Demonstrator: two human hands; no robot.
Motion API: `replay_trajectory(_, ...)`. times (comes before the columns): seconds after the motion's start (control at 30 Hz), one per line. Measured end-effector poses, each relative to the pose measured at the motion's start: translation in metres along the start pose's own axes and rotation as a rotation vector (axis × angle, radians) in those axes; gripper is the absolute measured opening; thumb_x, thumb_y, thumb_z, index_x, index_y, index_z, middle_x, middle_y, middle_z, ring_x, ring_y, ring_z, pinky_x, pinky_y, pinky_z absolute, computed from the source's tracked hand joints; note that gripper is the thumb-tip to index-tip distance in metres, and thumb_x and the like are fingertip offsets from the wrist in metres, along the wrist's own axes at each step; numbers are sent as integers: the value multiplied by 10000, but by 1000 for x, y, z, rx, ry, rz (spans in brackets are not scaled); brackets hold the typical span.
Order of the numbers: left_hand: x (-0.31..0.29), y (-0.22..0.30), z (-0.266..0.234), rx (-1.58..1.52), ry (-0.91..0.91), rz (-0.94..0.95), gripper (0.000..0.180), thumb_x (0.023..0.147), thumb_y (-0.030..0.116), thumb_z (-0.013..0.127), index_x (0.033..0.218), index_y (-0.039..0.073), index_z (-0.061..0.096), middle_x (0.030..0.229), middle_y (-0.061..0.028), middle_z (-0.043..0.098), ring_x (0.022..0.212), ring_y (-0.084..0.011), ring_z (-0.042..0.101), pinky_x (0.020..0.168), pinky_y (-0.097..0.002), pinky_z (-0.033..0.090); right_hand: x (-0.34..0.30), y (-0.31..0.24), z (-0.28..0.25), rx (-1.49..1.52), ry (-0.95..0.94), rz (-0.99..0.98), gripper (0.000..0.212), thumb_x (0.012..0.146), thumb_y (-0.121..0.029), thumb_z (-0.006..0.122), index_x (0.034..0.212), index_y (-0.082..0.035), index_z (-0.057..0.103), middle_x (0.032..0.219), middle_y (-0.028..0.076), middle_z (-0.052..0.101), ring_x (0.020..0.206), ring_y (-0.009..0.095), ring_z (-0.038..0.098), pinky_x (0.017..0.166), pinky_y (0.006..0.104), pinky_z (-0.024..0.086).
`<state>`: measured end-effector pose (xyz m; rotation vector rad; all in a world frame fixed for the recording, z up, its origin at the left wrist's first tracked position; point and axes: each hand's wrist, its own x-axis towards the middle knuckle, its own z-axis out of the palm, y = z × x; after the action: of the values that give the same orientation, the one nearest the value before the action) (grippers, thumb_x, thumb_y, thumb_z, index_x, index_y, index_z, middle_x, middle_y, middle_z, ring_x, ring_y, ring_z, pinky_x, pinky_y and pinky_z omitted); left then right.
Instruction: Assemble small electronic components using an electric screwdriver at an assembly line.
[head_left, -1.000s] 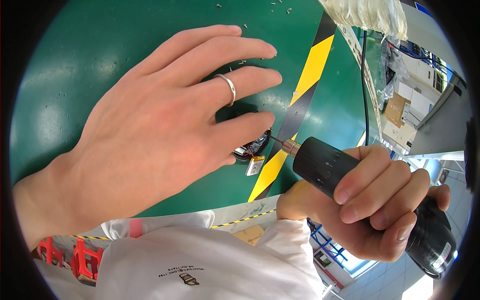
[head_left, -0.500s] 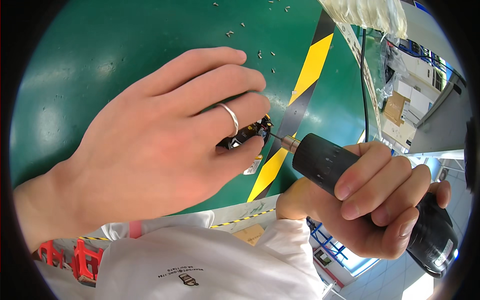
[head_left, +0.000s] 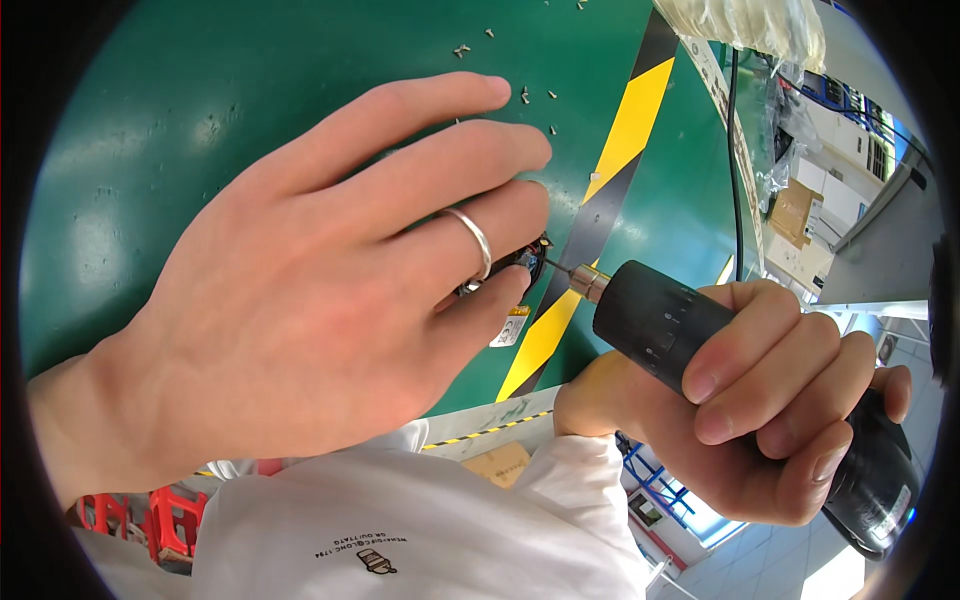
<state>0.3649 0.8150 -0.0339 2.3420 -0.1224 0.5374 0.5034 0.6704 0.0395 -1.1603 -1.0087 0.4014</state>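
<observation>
My left hand, with a ring on one finger, is closed around a small black electronic device over the green table. Most of the device is hidden beneath my fingers; its right end shows wires and parts. A small silver and yellow labelled piece, possibly a battery, sticks out below my fingers. My right hand is wrapped round a black electric screwdriver. Its thin bit points left and meets the exposed end of the device; whether it sits in a screw is too small to tell.
Several small screws lie scattered on the green table beyond my left hand. Yellow and black tape runs along the table's right side. A black cable hangs past it. Red stools stand on the floor at lower left.
Both hands, with the device and the screwdriver, have shifted slightly to the right in the picture. The left fingers cover more of the device. The bit stays at its end.
</observation>
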Motion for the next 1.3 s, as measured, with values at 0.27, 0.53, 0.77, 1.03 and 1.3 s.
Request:
replay_trajectory(0.27, 12, 1, 10, -43, 42, 34, 174, 752, 108, 812, 907, 71, 743, 1125, -81, 674, 1143, -313, 633, 1042, -470, 529, -9, 8, 9, -53, -14, -104, 275, 942, -124, 592, 1165, -5, 483, 720, 18, 492, 510, 143, 509, 493, 319, 442)
replay_trajectory(0.53, 5, -3, 13, -101, 87, 68, 172, 750, 101, 811, 894, 53, 730, 1104, -93, 671, 1132, -316, 636, 1038, -470, 534, -7, 15, 16, 6, 50, -186, 270, 937, -115, 597, 1158, -5, 487, 712, 16, 488, 511, 145, 515, 499, 317, 446)
replay_trajectory(0.77, 3, -12, 10, -48, 92, 88, 172, 748, 95, 811, 882, 37, 718, 1085, -103, 668, 1122, -318, 639, 1034, -471, 539, -3, 15, 17, 53, 85, -214, 282, 926, -105, 588, 1167, -2, 485, 708, 9, 469, 497, 137, 489, 489, 311, 431)
replay_trajectory(1.03, -33, 2, -57, 63, 252, 74, 202, 763, 89, 784, 941, 56, 695, 1104, -107, 632, 1108, -325, 614, 1075, -442, 505, -18, 6, 8, 49, 377, -253, 442, 911, -94, 544, 1322, 19, 429, 692, 4, 366, 508, 119, 406, 538, 280, 373)
replay_trajectory(1.3, -141, -85, -251, 696, 767, -658, 395, 855, 156, 796, 1196, 3, 669, 1128, -145, 718, 1068, -268, 675, 977, -367, 504, -21, 0, 12, -2, 336, -228, 539, 871, -35, 518, 1375, 30, 337, 666, 50, 436, 458, 171, 467, 484, 289, 450)
